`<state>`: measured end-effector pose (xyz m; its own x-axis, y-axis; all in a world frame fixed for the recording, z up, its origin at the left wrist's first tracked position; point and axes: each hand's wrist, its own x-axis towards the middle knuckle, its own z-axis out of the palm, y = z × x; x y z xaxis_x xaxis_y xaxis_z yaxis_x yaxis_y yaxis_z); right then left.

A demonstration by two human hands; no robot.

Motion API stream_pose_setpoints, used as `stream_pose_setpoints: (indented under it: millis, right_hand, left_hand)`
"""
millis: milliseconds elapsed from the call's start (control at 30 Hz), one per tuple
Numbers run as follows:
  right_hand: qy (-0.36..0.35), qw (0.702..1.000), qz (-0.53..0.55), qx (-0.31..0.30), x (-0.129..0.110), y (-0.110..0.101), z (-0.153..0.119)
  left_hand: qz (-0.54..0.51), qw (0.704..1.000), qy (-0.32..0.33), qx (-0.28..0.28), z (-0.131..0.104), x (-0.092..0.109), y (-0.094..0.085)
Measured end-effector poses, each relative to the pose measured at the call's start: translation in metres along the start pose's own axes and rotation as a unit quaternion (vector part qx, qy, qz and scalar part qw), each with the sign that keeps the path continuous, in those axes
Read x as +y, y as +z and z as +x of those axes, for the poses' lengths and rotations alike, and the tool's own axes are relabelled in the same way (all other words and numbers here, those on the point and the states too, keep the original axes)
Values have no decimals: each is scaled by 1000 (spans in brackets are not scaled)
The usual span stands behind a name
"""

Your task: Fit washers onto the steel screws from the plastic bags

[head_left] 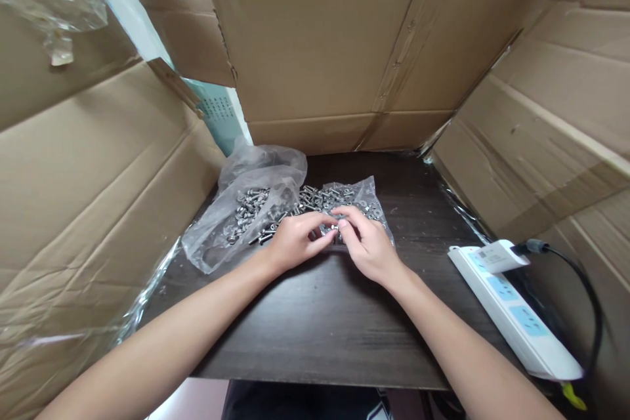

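My left hand (299, 240) and my right hand (368, 244) meet fingertip to fingertip just in front of a pile of hardware. Pinched between them is a small shiny bolt (335, 228), mostly covered by the fingers. Both hands are closed, with thumbs and forefingers pressed together. Behind and to the left of my left hand lie many loose metal bolts (252, 205), partly inside a clear plastic bag (209, 251). Nuts and washers (367, 206) rest on a second, flatter plastic bag (365, 189) beyond my right hand, which hides part of them.
A dark wooden table (315, 321) carries everything. Cardboard walls stand at the left, back (325, 39) and right. On the right side lies a white power strip (516, 308) with a plugged-in adapter (499, 256) and a black cable (593, 295).
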<state>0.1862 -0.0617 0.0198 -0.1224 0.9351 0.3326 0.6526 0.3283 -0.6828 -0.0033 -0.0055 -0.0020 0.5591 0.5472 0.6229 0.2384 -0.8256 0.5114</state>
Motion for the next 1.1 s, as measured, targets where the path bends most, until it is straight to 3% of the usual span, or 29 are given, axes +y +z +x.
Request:
stream_pose_setpoints:
  millis: [200, 433, 767, 1100]
  right_hand:
    - [-28, 999, 6, 19, 0, 2, 1]
    - [9, 1000, -2, 0, -1, 0, 0]
    - [-32, 999, 12, 22, 0, 3, 0]
    - [-21, 999, 12, 20, 0, 2, 0]
  left_hand:
    - [6, 1000, 0, 8, -1, -1, 1]
    - [12, 1000, 3, 7, -1, -1, 2]
    - [10, 1000, -5, 16, 0, -2, 1]
    - [10, 1000, -11, 12, 0, -1, 1]
